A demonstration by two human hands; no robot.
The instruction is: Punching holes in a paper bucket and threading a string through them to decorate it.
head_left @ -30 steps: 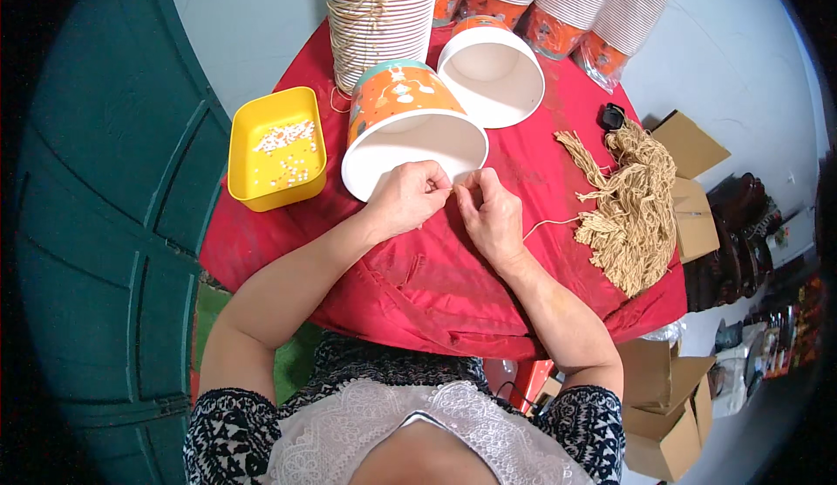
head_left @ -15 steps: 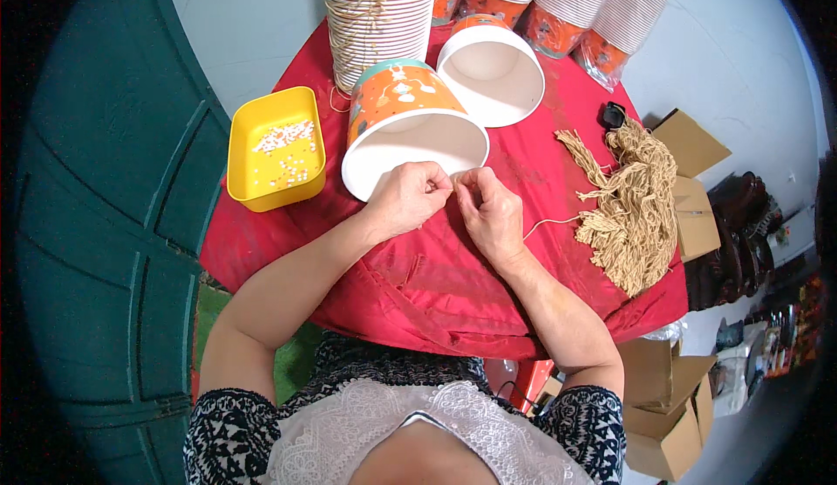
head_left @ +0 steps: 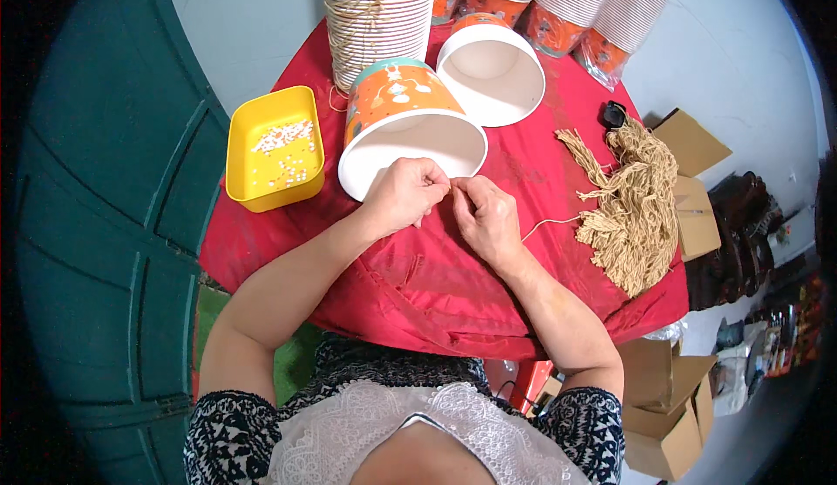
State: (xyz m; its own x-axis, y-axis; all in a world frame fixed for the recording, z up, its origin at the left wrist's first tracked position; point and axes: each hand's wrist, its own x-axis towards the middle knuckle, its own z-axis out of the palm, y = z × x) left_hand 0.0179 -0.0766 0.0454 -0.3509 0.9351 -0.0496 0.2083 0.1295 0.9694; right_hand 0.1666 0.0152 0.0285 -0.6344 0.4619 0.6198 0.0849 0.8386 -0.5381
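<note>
Two paper buckets lie on their sides on the red-covered table, open ends toward me. Just in front of the rim of the nearer orange bucket [head_left: 410, 93], my left hand [head_left: 408, 192] is closed in a pinch; what its fingertips hold is too small to make out. My right hand [head_left: 486, 215] pinches close against it, fingertips nearly touching. A tan string [head_left: 549, 221] runs from beneath my right hand to a heap of cut twine [head_left: 641, 210] at the right. Behind the nearer bucket rests the second bucket [head_left: 493, 75], its white inside showing.
On the left stands a yellow tub [head_left: 275, 190] with small white and orange bits inside. A tall bucket stack [head_left: 381, 27] tied with twine is at the back, beside more wrapped stacks [head_left: 580, 6]. A small black object [head_left: 613, 115] sits by the twine. Cardboard boxes [head_left: 667, 420] are at right.
Both pinching hands have shifted very slightly up and left, and their fingertips have adjusted. The nearer bucket has moved a touch to the left.
</note>
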